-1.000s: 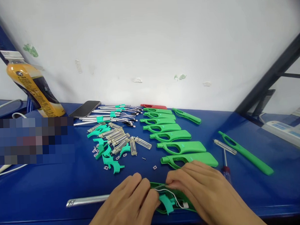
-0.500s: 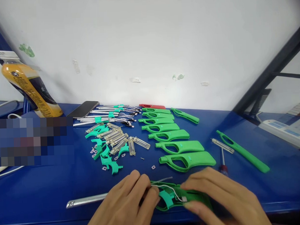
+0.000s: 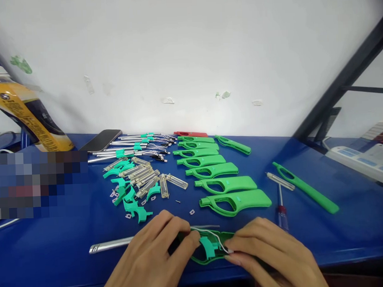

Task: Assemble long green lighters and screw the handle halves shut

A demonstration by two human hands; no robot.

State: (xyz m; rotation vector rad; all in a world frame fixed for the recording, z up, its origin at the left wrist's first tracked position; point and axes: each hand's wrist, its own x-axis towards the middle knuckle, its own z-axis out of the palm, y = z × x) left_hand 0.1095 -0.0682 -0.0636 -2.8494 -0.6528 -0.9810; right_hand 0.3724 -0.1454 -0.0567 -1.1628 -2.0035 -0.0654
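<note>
Near the front edge of the table lies an opened green lighter shell (image 3: pixel 224 233), its hollow inside facing up. A teal trigger (image 3: pixel 208 247) sits in its loop, and a white wire (image 3: pixel 215 235) curves over it. My left hand (image 3: pixel 157 249) is closed around the shell's narrow end, where a silver metal tube (image 3: pixel 111 245) sticks out to the left. The thumb and fingers of my right hand (image 3: pixel 270 249) pinch the small light-coloured end of the wire over the handle part. My right palm hides the shell's wide end.
Several green lighter shells (image 3: pixel 234 202) line up behind my hands. Loose teal triggers (image 3: pixel 140 213) and clear fuel tanks (image 3: pixel 163 185) lie at left, near metal tube assemblies (image 3: pixel 119 153). A screwdriver (image 3: pixel 282 215) and another green shell half (image 3: pixel 315 195) are at right. A bottle (image 3: pixel 36 115) leans at far left.
My right thumb and fingers have closed in on the wire's end, which shows less now. The shell and both hands sit slightly further left; the whole view has shifted a little.
</note>
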